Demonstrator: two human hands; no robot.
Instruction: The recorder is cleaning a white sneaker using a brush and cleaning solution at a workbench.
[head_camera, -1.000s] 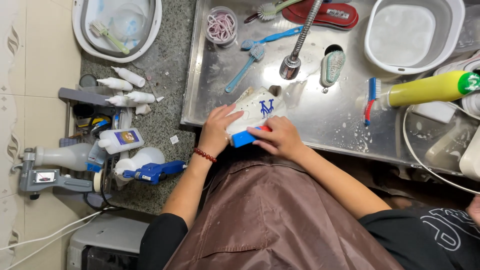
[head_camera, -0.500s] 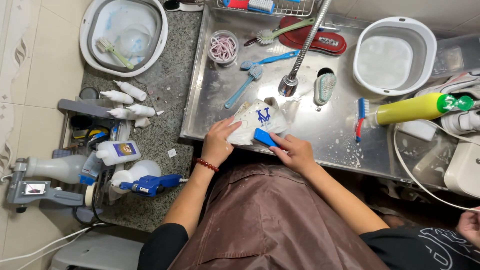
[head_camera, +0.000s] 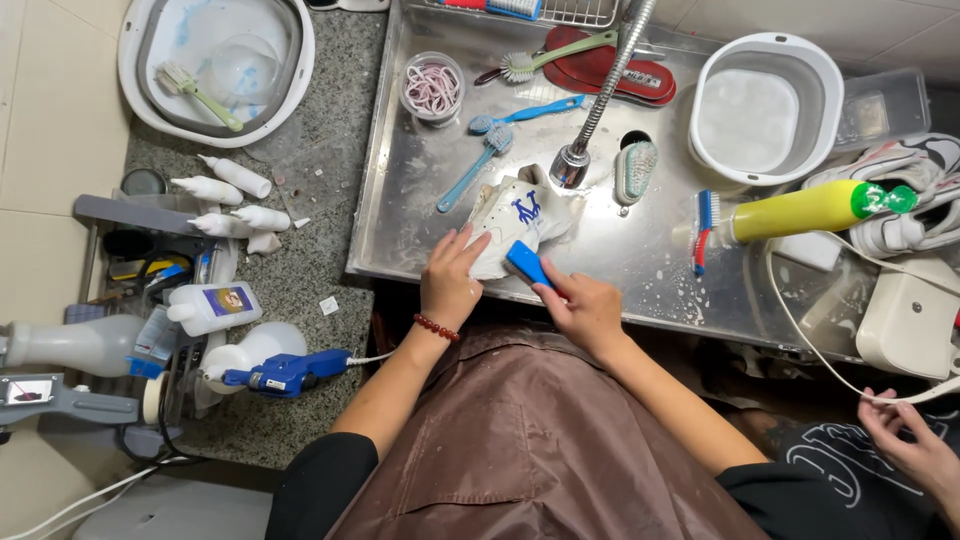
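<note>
Sneaker (head_camera: 520, 215) lies just ahead, long axis slanting up-right; left hand (head_camera: 450, 285) clamps its near end; right hand (head_camera: 585, 305) seemingly grips blue brush (head_camera: 525, 265) against it.

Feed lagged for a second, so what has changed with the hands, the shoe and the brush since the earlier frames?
Little changed. The left hand still pins the white shoe on the steel sink tray, and the right hand still grips the blue brush against it, shifting slightly along the shoe. Nothing was released. The tap, white basin and yellow bottle stayed put.
</note>
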